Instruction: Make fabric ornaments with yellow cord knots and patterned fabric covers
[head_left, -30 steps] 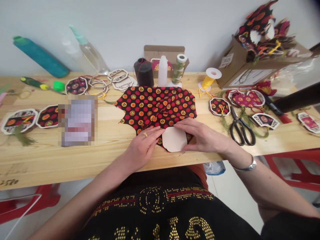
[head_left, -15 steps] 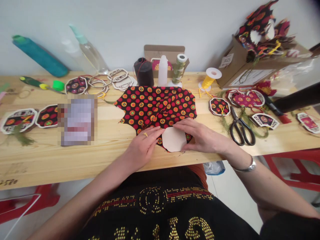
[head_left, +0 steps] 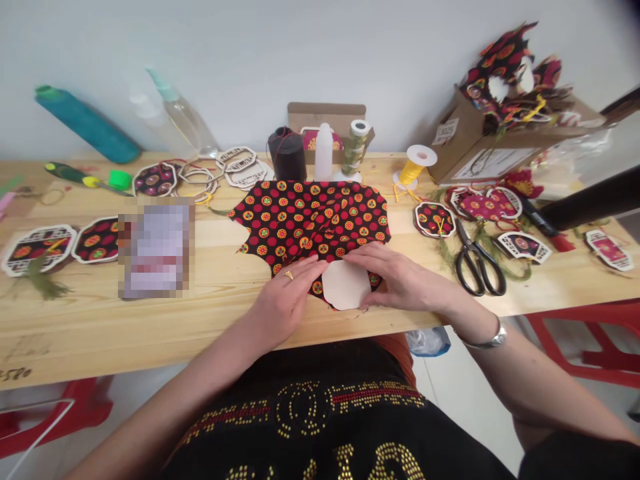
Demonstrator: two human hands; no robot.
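Note:
A white card piece (head_left: 345, 285) with scalloped corners lies near the table's front edge, on black fabric (head_left: 315, 217) patterned with red dots and flowers. My left hand (head_left: 287, 293) rests flat on the fabric, fingers stretched, their tips at the card's left edge. From the right, my right hand (head_left: 400, 277) grips the card, with its fingers along the top and the thumb at the lower right corner. The fabric beyond the card is rumpled in folds. Black-handled scissors (head_left: 477, 263) lie right of my right hand.
Along the back stand a black thread cone (head_left: 287, 155), a white bottle (head_left: 324, 152), a green spool (head_left: 357, 148) and a yellow spool (head_left: 416, 167). A cardboard box (head_left: 500, 143) of fabric pieces sits at the back right. Ornaments (head_left: 40, 247) and a blurred-out item (head_left: 157, 247) lie left.
The whole view has shifted slightly, so the table sits a little lower in the picture. Both hands keep nearly the same places at the card and fabric.

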